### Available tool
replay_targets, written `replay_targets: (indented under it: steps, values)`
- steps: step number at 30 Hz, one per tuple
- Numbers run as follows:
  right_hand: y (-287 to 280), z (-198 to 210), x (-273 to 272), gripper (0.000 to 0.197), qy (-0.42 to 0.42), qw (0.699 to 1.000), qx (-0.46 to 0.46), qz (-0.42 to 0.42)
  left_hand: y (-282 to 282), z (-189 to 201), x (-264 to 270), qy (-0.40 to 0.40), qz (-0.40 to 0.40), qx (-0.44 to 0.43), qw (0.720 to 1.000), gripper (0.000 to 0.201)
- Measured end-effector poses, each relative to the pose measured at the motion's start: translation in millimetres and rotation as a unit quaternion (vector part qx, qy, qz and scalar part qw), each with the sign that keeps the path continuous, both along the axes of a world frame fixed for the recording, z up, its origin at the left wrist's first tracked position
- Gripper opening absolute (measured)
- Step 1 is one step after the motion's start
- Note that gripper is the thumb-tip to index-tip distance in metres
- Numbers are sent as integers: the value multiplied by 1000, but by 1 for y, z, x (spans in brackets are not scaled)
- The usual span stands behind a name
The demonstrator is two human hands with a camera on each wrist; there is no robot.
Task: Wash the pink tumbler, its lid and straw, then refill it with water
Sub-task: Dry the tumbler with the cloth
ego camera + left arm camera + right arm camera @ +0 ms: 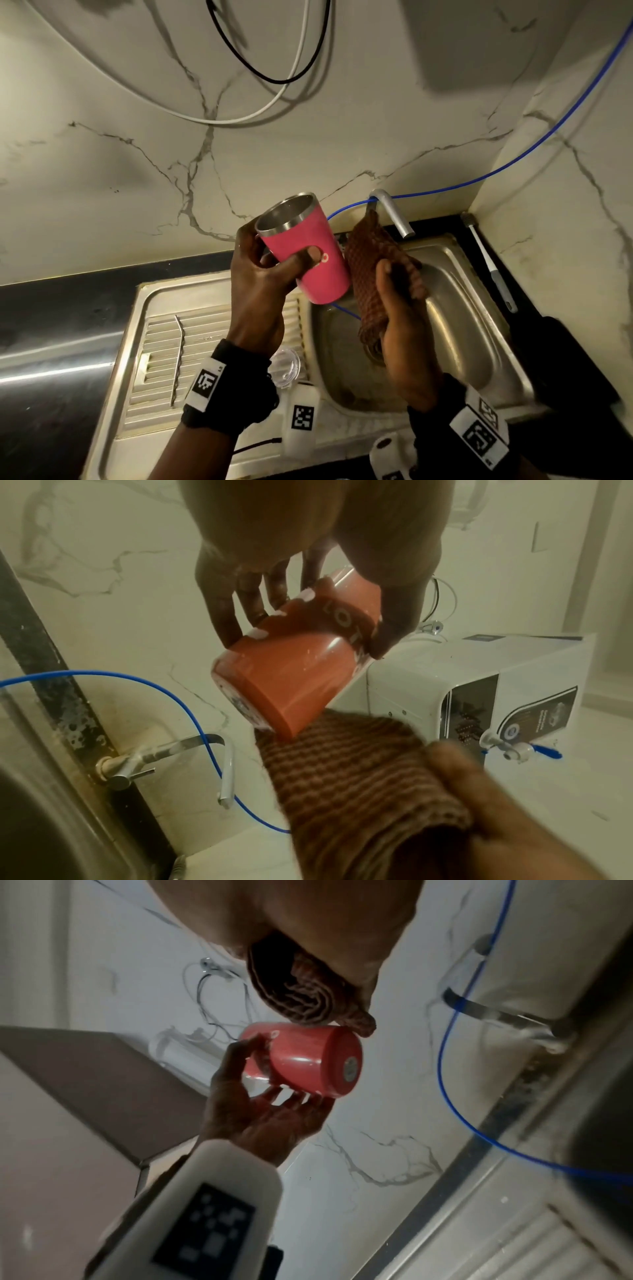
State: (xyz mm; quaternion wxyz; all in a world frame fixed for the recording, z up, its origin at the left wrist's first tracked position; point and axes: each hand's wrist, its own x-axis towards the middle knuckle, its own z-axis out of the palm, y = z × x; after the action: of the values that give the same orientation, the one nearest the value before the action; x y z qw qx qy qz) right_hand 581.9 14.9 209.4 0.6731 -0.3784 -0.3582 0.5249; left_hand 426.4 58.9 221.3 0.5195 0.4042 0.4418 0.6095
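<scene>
Two hands busy: left hand [255, 291] grips pink tumbler [303, 250]; right hand [400, 329] clutches brown cloth [373, 270].

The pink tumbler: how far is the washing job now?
Done: lid off, the clear lid and metal straw lie on the draining board. In hand: left hand grips the tilted pink tumbler; right hand holds a brown cloth against its side. Left: refilling; the tumbler looks empty.

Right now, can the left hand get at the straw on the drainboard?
Probably not as is: the left hand grips the pink tumbler above the sink. The straw lies uncovered on the drainboard, so the path looks free once that grip is released.
</scene>
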Motion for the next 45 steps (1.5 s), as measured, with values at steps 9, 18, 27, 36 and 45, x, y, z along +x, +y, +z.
replay_targets:
  steps: [9, 18, 27, 36, 45]
  values:
    - [10, 20, -5, 19, -119, 986, 39, 111, -10, 5, 15, 54, -25, 66, 996, 83]
    - [-1, -5, -4, 37, -150, 988, 25, 38, -8, 5, 15, 37, 2, 98, 995, 80]
    - [23, 16, 16, 20, -139, 989, 30, 50, -23, -13, 30, 62, -52, 72, 994, 79]
    - [23, -20, 11, 32, -15, 998, -45, 38, -22, -6, 24, 32, -42, 101, 993, 85]
    - [12, -26, 20, 52, 262, 934, -156, 186, -12, -11, 10, -17, -69, 70, 995, 91]
